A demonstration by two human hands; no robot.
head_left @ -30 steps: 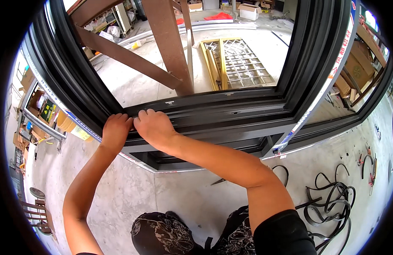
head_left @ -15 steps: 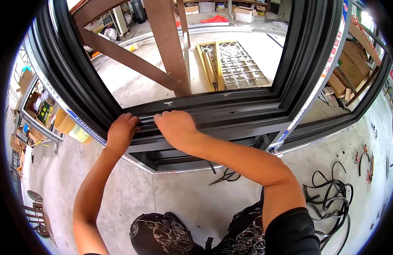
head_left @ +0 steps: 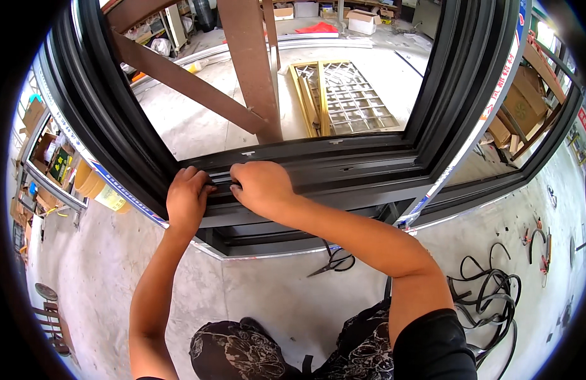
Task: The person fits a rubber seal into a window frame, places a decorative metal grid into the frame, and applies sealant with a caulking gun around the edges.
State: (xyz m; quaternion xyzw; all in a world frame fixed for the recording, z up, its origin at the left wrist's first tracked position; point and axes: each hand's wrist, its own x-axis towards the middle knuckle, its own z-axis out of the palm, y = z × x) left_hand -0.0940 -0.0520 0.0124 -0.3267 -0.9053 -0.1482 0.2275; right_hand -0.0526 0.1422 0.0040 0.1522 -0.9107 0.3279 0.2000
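Note:
Both my hands are at the left end of the lower rail of a dark grey window frame [head_left: 363, 193]. My left hand [head_left: 186, 199] is near the inner corner, its fingers curled down on the rail. Just to its right, my right hand [head_left: 264, 187] is closed in a pinch, knuckles up. A thin black strip [head_left: 221, 182] runs along the groove between the fingers of both hands; its ends are hidden. Under the frame, black-handled scissors [head_left: 334, 262] lie on the floor beside a short dangling black strip end [head_left: 327, 246].
Loose coils of black rubber strip [head_left: 489, 291] lie on the floor at right, with hand tools [head_left: 546, 250] beyond. A yellow bucket [head_left: 100, 189] stands at left. Behind the frame are a brown steel post [head_left: 245, 57] and a gold-coloured grille [head_left: 350, 98].
My left hand has shifted slightly to the right, its forearm swinging inward. My right hand stays in nearly the same place, its fingers still pinched. The view has moved a little.

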